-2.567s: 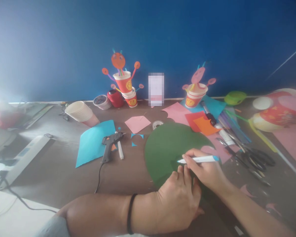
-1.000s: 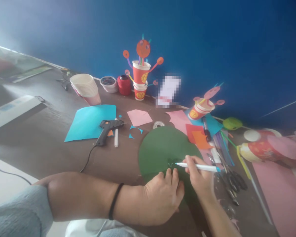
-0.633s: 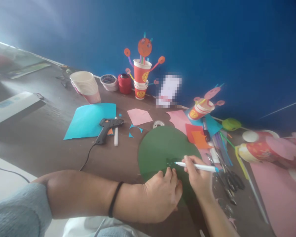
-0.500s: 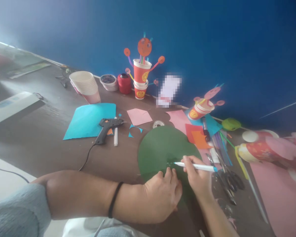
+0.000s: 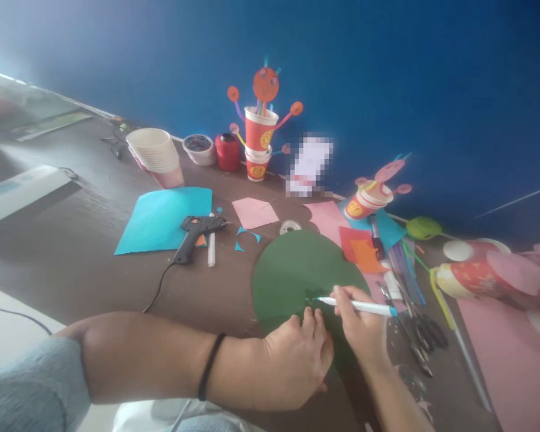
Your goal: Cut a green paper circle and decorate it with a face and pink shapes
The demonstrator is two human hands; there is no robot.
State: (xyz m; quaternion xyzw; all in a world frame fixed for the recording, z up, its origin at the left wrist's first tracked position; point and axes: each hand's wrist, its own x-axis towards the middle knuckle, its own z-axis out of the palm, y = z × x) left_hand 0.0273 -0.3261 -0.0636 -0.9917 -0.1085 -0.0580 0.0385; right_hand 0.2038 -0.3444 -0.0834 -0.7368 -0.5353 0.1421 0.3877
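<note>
Blue wall (image 5: 153, 66) rises behind a brown table (image 5: 117, 282), where a green disc (image 5: 292, 264) lies flat. The left hand (image 5: 292, 357), its fingers half bent and unclenched, rests at the disc's 6 o'clock. The right hand (image 5: 363, 327) pinches a pen (image 5: 371, 308), thumb against fingers, its tip aimed at 9 o'clock toward faint marks (image 5: 309, 300) on the disc. From the disc, a glue gun (image 5: 189, 240) lies at 10 o'clock, scissors (image 5: 423, 333) at 4; a cup figure (image 5: 257, 132) stands at 11

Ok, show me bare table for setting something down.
Bare table lies between the power strip and blue paper, and between the glue gun and green paper. Right of the right hand, scissors and pink paper crowd it.
</note>
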